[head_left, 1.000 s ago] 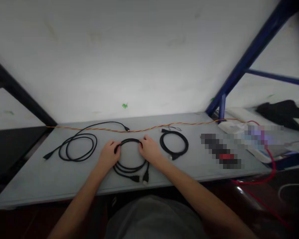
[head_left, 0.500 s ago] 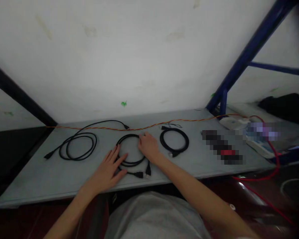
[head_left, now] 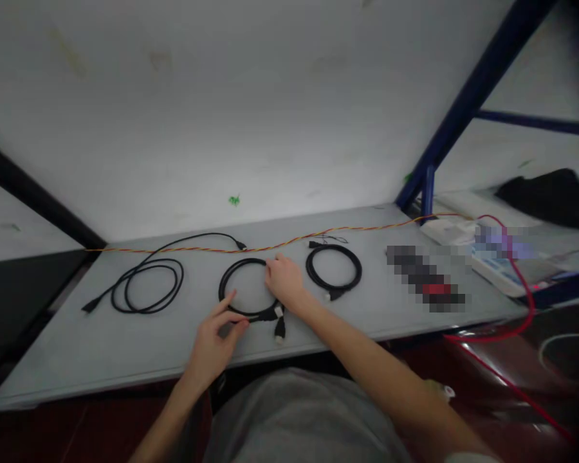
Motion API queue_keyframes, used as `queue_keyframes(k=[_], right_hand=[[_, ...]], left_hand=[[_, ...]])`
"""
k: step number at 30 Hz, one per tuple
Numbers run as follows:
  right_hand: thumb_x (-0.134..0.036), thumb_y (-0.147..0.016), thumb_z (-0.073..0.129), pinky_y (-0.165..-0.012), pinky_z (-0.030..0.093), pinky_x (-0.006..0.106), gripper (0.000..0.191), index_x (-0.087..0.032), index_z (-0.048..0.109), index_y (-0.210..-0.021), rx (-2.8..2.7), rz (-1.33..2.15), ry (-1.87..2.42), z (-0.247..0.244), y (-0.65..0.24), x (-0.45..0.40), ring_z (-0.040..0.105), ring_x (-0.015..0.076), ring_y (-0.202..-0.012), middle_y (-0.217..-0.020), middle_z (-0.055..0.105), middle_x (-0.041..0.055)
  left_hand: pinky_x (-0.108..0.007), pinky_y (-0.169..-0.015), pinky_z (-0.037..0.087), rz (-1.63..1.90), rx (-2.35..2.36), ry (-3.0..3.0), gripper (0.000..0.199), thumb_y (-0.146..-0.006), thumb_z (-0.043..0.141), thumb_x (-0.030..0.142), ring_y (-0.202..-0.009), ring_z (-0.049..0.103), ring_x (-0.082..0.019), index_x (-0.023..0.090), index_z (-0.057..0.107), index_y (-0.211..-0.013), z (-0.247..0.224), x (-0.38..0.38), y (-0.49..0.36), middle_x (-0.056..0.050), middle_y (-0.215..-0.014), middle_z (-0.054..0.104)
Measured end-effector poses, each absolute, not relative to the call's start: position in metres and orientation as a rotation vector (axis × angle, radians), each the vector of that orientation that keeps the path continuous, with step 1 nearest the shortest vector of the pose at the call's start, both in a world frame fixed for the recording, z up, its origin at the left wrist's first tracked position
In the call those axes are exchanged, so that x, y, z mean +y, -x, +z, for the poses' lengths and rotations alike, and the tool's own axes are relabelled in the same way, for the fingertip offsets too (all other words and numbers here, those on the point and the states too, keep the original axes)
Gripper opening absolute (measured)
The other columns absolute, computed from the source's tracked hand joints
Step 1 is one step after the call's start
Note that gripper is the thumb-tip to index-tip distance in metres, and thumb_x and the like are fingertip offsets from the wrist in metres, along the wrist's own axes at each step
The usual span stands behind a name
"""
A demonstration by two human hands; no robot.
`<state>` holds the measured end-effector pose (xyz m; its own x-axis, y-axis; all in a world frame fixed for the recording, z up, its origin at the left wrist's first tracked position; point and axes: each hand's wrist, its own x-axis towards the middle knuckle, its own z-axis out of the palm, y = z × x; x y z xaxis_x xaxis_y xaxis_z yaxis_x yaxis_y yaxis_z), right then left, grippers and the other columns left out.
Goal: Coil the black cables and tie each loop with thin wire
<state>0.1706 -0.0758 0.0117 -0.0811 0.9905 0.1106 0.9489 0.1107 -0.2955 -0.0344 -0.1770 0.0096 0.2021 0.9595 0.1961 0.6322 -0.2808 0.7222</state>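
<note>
A coiled black cable (head_left: 223, 280) lies on the grey table between my hands. My left hand (head_left: 217, 337) pinches one end of it between thumb and fingers, just behind a black connector (head_left: 269, 314). The other connector (head_left: 280, 330) rests on the tabletop near the front edge. At the coil's upper right side, my right hand (head_left: 284, 280) has its fingers closed on the cable. A second, tighter coil (head_left: 358, 270) sits to the right, and a looser black cable (head_left: 179, 283) lies on the left.
A twisted red and yellow wire (head_left: 197, 249) runs across the back of the grey table (head_left: 77, 347). Blurred dark and red items (head_left: 424, 278) lie at the right. Blue frame bars (head_left: 468, 96) rise there, and a red cable (head_left: 528, 289) hangs over the edge.
My left hand has drawn in from lying spread over the coil's left side to pinching the cable end. That connector has shifted up toward the coil. My right hand stays on the coil.
</note>
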Motion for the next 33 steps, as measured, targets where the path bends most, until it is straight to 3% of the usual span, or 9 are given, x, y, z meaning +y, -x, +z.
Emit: queue_keyframes(k=[5, 11, 15, 19, 22, 25, 27, 30, 33], right_hand=[[-0.022, -0.106, 0.043, -0.085, 0.054, 0.033, 0.034, -0.015, 0.075, -0.116, -2.139, 0.239, 1.907, 0.017, -0.175, -0.075, 0.071, 0.0257, -0.100, -0.117, 0.071, 0.0176], [-0.018, -0.105, 0.045, -0.090, 0.055, 0.040, 0.033, -0.008, 0.074, -0.114, -2.184, 0.302, 1.915, 0.029, -0.176, -0.065, 0.072, 0.0318, -0.104, -0.115, 0.073, 0.0228], [-0.025, -0.106, 0.048, -0.093, 0.054, 0.043, 0.033, -0.007, 0.074, -0.113, -2.232, 0.352, 1.870, 0.044, -0.175, -0.075, 0.072, 0.0344, -0.107, -0.115, 0.074, 0.0251], [-0.047, -0.107, 0.051, -0.098, 0.054, 0.042, 0.052, -0.013, 0.059, -0.145, -2.298, 0.457, 1.688, 0.050, -0.192, -0.104, 0.072, 0.0325, -0.113, -0.121, 0.074, 0.0205], [-0.055, -0.100, 0.063, -0.107, 0.051, 0.043, 0.070, -0.026, 0.043, -0.161, -2.349, 0.683, 1.393, 0.040, -0.213, -0.129, 0.063, 0.0346, -0.131, -0.162, 0.042, 0.0222], [-0.064, -0.089, 0.073, -0.119, 0.040, 0.049, 0.085, -0.028, 0.045, -0.161, -2.371, 0.844, 1.234, 0.026, -0.230, -0.142, 0.037, 0.0406, -0.153, -0.174, 0.015, 0.0193], [-0.063, -0.090, 0.072, -0.124, 0.034, 0.048, 0.079, -0.026, 0.051, -0.157, -2.375, 0.885, 1.158, 0.020, -0.237, -0.144, 0.026, 0.0391, -0.158, -0.176, 0.010, 0.0163], [-0.048, -0.099, 0.066, -0.128, 0.028, 0.046, 0.048, -0.027, 0.068, -0.141, -2.371, 0.917, 1.081, 0.019, -0.242, -0.142, 0.021, 0.0338, -0.161, -0.177, 0.012, 0.0095], [-0.036, -0.098, 0.068, -0.130, 0.024, 0.046, 0.036, -0.027, 0.075, -0.132, -2.339, 0.975, 1.055, 0.020, -0.245, -0.138, 0.018, 0.0315, -0.161, -0.176, 0.018, 0.0071]], left_hand=[[-0.066, -0.128, 0.021, 0.903, 1.545, -2.092, 0.024, -0.095, 0.065, 0.039, -0.149, 0.046, -0.037, 0.021, 0.079, -0.089, -0.006, -0.182, 0.011, -0.018, -0.158, 0.052], [-0.069, -0.125, 0.028, 0.945, 1.650, -2.145, 0.032, -0.088, 0.074, 0.051, -0.146, 0.049, -0.042, 0.020, 0.077, -0.087, -0.013, -0.188, -0.006, -0.021, -0.154, 0.056], [-0.077, -0.120, 0.029, 0.946, 1.744, -2.245, 0.068, -0.068, 0.088, 0.060, -0.150, 0.038, -0.052, 0.014, 0.072, -0.116, -0.022, -0.191, -0.021, -0.027, -0.151, 0.055], [-0.077, -0.119, 0.031, 0.899, 1.758, -2.306, 0.058, -0.076, 0.083, 0.054, -0.147, 0.042, -0.051, 0.014, 0.071, -0.116, -0.028, -0.190, -0.022, -0.027, -0.146, 0.059], [-0.075, -0.120, 0.031, 0.870, 1.739, -2.288, 0.051, -0.079, 0.082, 0.049, -0.148, 0.042, -0.049, 0.016, 0.071, -0.116, -0.027, -0.189, -0.017, -0.025, -0.149, 0.058], [-0.074, -0.122, 0.029, 0.859, 1.692, -2.270, 0.049, -0.079, 0.082, 0.042, -0.151, 0.040, -0.047, 0.017, 0.070, -0.119, -0.024, -0.189, -0.012, -0.024, -0.154, 0.053], [-0.071, -0.123, 0.029, 0.856, 1.677, -2.236, 0.051, -0.080, 0.082, 0.042, -0.152, 0.038, -0.045, 0.018, 0.068, -0.122, -0.023, -0.190, -0.010, -0.024, -0.159, 0.046], [-0.066, -0.123, 0.033, 0.856, 1.675, -2.173, 0.060, -0.082, 0.081, 0.049, -0.158, 0.025, -0.044, 0.018, 0.064, -0.130, -0.020, -0.190, -0.004, -0.022, -0.170, 0.028], [-0.065, -0.125, 0.031, 0.790, 1.737, -2.164, 0.079, -0.078, 0.082, 0.059, -0.161, 0.010, -0.044, 0.017, 0.058, -0.141, -0.014, -0.186, 0.007, -0.021, -0.174, 0.015]])
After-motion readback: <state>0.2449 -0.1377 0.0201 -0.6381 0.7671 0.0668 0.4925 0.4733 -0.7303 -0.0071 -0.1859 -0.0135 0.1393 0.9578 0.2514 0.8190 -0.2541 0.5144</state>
